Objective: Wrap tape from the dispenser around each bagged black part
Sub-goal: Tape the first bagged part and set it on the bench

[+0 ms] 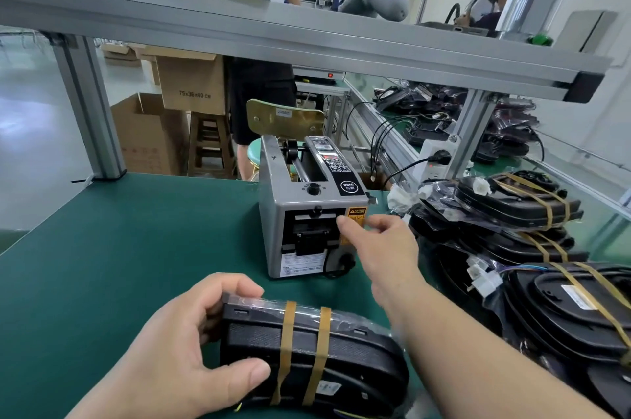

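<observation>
The left hand had its fingers curled round the end of a bagged part on the worktop, two tape bands already on it. The right hand reached to the dispenser; whether its fingers pinched tape I couldn't tell. Just right of them lay a pile of banded parts. This one looked nearly done.

The tape dispenser stands on the table. Before it, nearest me, lies the bagged part, my left hand gripping its left end. My right hand is at the dispenser's front, right of its outlet. Right of the dispenser the taped parts are piled; behind it stands a chair.
</observation>
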The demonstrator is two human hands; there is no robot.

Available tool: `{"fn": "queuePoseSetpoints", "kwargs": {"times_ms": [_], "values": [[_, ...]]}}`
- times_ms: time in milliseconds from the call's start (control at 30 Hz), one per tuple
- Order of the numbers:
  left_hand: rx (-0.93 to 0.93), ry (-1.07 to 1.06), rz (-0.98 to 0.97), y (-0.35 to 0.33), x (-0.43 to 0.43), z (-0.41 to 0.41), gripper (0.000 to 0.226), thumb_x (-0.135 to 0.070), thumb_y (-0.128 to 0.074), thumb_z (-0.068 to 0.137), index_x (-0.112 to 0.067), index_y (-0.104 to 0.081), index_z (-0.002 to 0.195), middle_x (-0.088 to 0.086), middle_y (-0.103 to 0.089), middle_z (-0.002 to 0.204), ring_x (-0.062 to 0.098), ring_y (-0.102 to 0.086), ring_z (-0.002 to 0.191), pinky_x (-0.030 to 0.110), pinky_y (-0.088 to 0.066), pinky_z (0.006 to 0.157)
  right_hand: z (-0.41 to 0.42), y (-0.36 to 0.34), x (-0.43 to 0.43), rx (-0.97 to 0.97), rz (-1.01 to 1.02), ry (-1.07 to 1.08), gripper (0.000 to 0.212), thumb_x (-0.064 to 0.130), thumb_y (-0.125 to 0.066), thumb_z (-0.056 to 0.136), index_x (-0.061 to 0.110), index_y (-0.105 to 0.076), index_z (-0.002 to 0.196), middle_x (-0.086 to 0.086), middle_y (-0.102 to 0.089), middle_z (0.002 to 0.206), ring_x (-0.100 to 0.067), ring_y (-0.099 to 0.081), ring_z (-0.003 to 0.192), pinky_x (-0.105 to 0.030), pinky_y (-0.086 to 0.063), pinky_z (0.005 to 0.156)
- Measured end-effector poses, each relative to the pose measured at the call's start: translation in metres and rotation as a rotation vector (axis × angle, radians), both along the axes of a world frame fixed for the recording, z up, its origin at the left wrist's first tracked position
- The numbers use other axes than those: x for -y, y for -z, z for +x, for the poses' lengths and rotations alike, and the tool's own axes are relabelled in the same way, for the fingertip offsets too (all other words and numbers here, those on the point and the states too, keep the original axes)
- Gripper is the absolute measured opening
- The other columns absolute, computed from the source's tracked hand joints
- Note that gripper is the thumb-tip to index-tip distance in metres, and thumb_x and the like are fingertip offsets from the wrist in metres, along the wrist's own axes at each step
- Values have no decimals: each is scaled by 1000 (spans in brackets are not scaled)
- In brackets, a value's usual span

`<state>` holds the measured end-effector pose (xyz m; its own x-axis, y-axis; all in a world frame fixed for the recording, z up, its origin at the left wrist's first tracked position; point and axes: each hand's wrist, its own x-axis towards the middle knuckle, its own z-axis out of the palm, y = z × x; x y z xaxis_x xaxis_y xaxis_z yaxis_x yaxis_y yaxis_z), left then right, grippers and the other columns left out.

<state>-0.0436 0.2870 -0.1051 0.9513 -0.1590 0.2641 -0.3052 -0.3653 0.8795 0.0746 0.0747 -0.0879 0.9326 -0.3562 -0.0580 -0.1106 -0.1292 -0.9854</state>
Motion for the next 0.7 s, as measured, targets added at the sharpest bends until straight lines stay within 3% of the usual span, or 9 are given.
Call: {"fn": "queuePoseSetpoints", "kwargs": {"times_ms": [100, 200, 267, 367, 433, 500, 567, 633, 700], "values": [[-5, -8, -21, 1, 1, 1, 56, -38, -78, 44, -52, -60, 95, -10, -72, 95, 13, -71, 80, 17, -54, 74, 0, 0, 6, 8, 76, -205, 39, 53, -68, 81, 30, -59, 112, 30, -60, 105, 8, -53, 96, -17, -35, 87], [-19, 2, -31, 0, 0, 0, 57, -37, -79, 43, -51, -60, 95, -10, -72, 95, 14, -71, 79, 16, -54, 72, -2, 5, 5, 18, 103, -353, 40, 65, -47, 89, 35, -73, 95, 29, -70, 93, 19, -56, 81, -15, -32, 78], [-31, 22, -33, 0, 0, 1, 56, -37, -79, 44, -51, -60, 95, -10, -72, 95, 14, -71, 80, 15, -53, 72, -9, 9, 5, 56, 87, -353, 46, 71, -41, 86, 40, -75, 82, 26, -70, 83, 13, -59, 74, -19, -35, 75], [-53, 46, -55, 1, 0, 4, 55, -36, -81, 46, -51, -60, 95, -7, -72, 99, 17, -71, 84, 18, -54, 74, -23, 5, 10, 3, 34, -445, 54, 84, -40, 74, 44, -76, 75, 18, -73, 93, -5, -65, 101, -34, -44, 97], [-67, 70, -79, 2, -2, 7, 54, -35, -81, 48, -50, -60, 95, -5, -72, 101, 18, -71, 85, 19, -54, 76, -34, -8, 17, -46, -70, -456, 59, 84, -37, 72, 39, -75, 73, 16, -71, 95, -10, -64, 106, -39, -42, 105], [-89, 88, -94, 1, -1, 11, 53, -33, -81, 50, -49, -61, 97, -4, -72, 101, 18, -71, 87, 20, -54, 76, -51, -23, 27, 9, -222, -555, 62, 86, -41, 64, 39, -71, 89, 20, -70, 97, 3, -64, 98, -22, -47, 95], [-119, 139, -82, -1, 5, 15, 53, -33, -82, 53, -47, -61, 100, -4, -71, 103, 17, -70, 89, 22, -55, 76, -70, -35, 28, -21, -462, -801, 68, 84, -58, 50, 50, -59, 109, 29, -65, 106, 15, -59, 98, -12, -47, 89], [-181, 231, -115, -8, 12, 19, 52, -35, -81, 57, -44, -62, 105, -3, -71, 107, 15, -70, 93, 22, -55, 76, -83, -39, 26, -11, -737, -923, 73, 75, -67, 49, 52, -50, 116, 29, -63, 111, 13, -58, 100, -19, -49, 91], [-197, 135, -252, -14, 15, 29, 45, -44, -74, 61, -41, -67, 106, -6, -73, 102, 10, -69, 89, 20, -54, 72, -88, -39, 27, 51, -774, -891, 59, 65, -67, 58, 52, -52, 113, 23, -67, 103, 5, -63, 91, -29, -53, 88]]}}
